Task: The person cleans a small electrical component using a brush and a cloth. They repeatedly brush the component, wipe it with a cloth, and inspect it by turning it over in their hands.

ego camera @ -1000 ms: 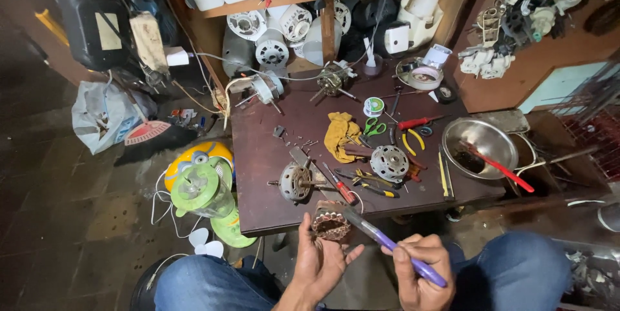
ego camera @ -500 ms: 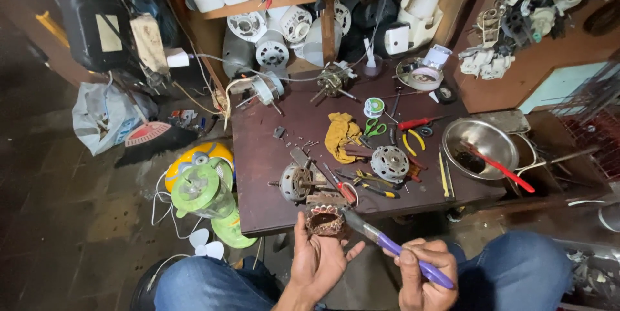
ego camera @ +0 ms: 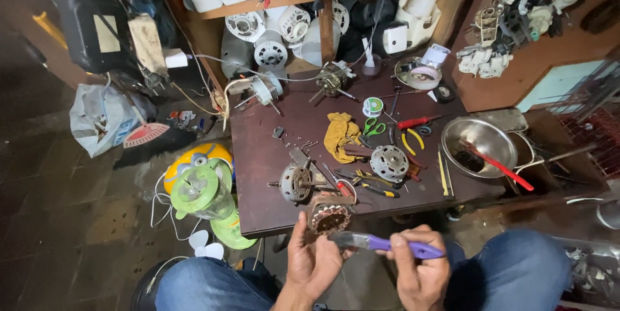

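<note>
Your left hand cups the motor stator from below, fingers curled up around its rim, so the ring of copper windings faces you just off the near edge of the dark worktable. Holding it out over your lap rather than on the table gives you room to turn it and keeps the open centre toward your eyes. Your right hand is closed around the purple handle of a knife, thumb on top, with the grey blade pointing left toward the stator and lying across your left fingertips; the tip sits just below the windings, close but not clearly touching them.

Right behind the stator, the table edge is crowded: a motor with its shaft lies to the left, a round ribbed motor housing sits to the right, and screwdrivers and pliers lie between them. A yellow cloth and green-handled scissors are farther back. A steel bowl with a red-handled tool in it stands on the right end. Your knees in blue jeans frame the work on both sides, and a green fan part rests on the floor to your left
</note>
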